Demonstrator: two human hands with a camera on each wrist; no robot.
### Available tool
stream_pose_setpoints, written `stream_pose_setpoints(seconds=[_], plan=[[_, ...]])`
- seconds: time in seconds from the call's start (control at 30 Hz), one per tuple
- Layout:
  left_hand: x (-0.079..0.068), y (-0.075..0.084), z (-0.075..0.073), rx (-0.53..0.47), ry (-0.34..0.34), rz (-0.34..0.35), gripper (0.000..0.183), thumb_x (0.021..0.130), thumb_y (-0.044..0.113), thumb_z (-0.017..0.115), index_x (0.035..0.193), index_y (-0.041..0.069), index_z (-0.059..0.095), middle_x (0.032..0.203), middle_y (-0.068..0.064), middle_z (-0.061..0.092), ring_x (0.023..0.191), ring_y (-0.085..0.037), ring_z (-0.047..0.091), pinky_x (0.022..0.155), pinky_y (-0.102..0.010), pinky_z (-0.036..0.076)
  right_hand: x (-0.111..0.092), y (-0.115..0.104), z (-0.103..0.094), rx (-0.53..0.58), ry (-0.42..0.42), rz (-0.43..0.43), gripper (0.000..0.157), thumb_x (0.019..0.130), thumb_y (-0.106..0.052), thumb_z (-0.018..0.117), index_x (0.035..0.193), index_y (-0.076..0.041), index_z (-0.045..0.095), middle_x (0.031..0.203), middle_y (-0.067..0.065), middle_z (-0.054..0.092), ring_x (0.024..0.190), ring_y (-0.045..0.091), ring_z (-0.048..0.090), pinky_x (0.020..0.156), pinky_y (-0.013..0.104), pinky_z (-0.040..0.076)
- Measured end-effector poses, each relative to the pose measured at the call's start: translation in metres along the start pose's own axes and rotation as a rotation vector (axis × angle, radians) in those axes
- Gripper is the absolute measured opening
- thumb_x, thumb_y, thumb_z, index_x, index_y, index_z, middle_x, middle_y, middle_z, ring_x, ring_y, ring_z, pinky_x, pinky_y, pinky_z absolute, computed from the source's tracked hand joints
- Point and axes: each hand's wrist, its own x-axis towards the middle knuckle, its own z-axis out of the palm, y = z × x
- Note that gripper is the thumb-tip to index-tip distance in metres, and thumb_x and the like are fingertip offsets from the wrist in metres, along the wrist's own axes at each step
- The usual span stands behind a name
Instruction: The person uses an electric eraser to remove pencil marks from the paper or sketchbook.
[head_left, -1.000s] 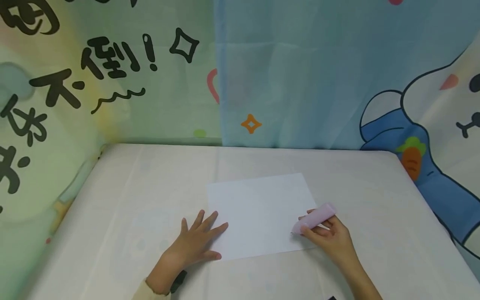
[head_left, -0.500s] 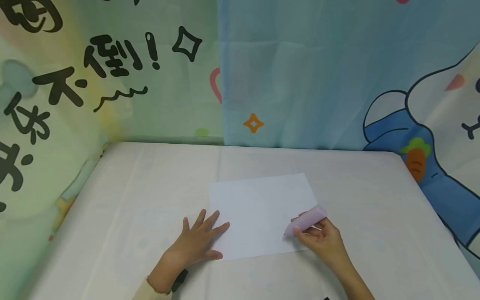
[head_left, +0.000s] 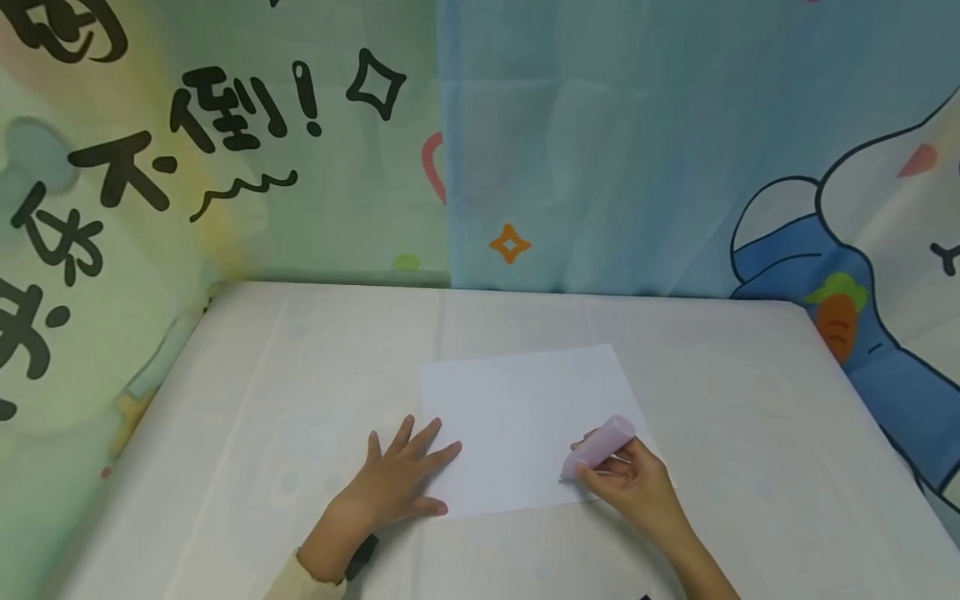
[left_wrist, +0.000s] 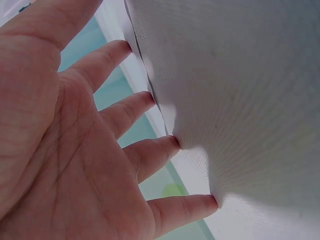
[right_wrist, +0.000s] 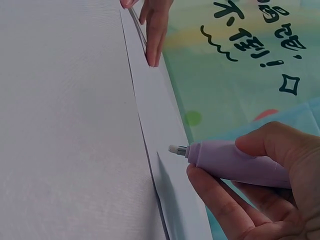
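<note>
Tilted lilac tool [head_left: 599,447] above white paper [head_left: 510,429]

The left sleeve [head_left: 302,583] is cream, the wrist piece [head_left: 362,558] black.

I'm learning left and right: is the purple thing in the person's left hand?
No, the right hand holds the purple thing, and the left hand lies spread.

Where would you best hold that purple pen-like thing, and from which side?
Probably by the thick purple barrel, from the near right, as the right hand does: that part is long and rounded, while the slim tip slants down and left toward the paper, best left free.
</note>
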Motion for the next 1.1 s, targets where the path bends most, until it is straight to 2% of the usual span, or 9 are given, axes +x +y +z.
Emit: stream_pose_setpoints(seconds=[0.43,0.87,1.1], plan=[[0.0016,0.0011,-0.0011,-0.003,-0.005,-0.012,0.074,0.081,0.040,0.074,0.146,0.018,0.046,0.157,-0.017,0.029,0.144,-0.049,0.019,0.100,-0.080,0.017,-0.0012,0.0010,0.0017,-0.056,0.015,-0.016,0.033,0.080,0.016,0.068,0.110,0.013,0.054,0.104,-0.016,0.067,0.091,-0.001,0.067,0.075,0.018,0.055],[0.0010,0.0017,-0.0018,0.003,-0.007,-0.008,0.074,0.081,0.040,0.074,0.146,0.017,0.046,0.157,-0.017,0.030,0.143,-0.049,0.020,0.099,-0.080,0.018,-0.0021,0.0048,0.0018,-0.066,0.020,-0.048,0.034,0.078,0.018,0.068,0.109,0.016,0.053,0.103,-0.016,0.068,0.091,-0.004,0.065,0.074,0.017,0.055],[0.0008,0.0016,-0.0017,0.003,-0.001,-0.005,0.074,0.081,0.040,0.074,0.146,0.016,0.046,0.157,-0.018,0.031,0.143,-0.049,0.020,0.099,-0.080,0.018,-0.0025,0.0026,0.0023,-0.085,0.027,-0.028,0.036,0.077,0.016,0.070,0.109,0.014,0.054,0.102,-0.003,0.071,0.090,-0.001,0.067,0.074,0.018,0.055]])
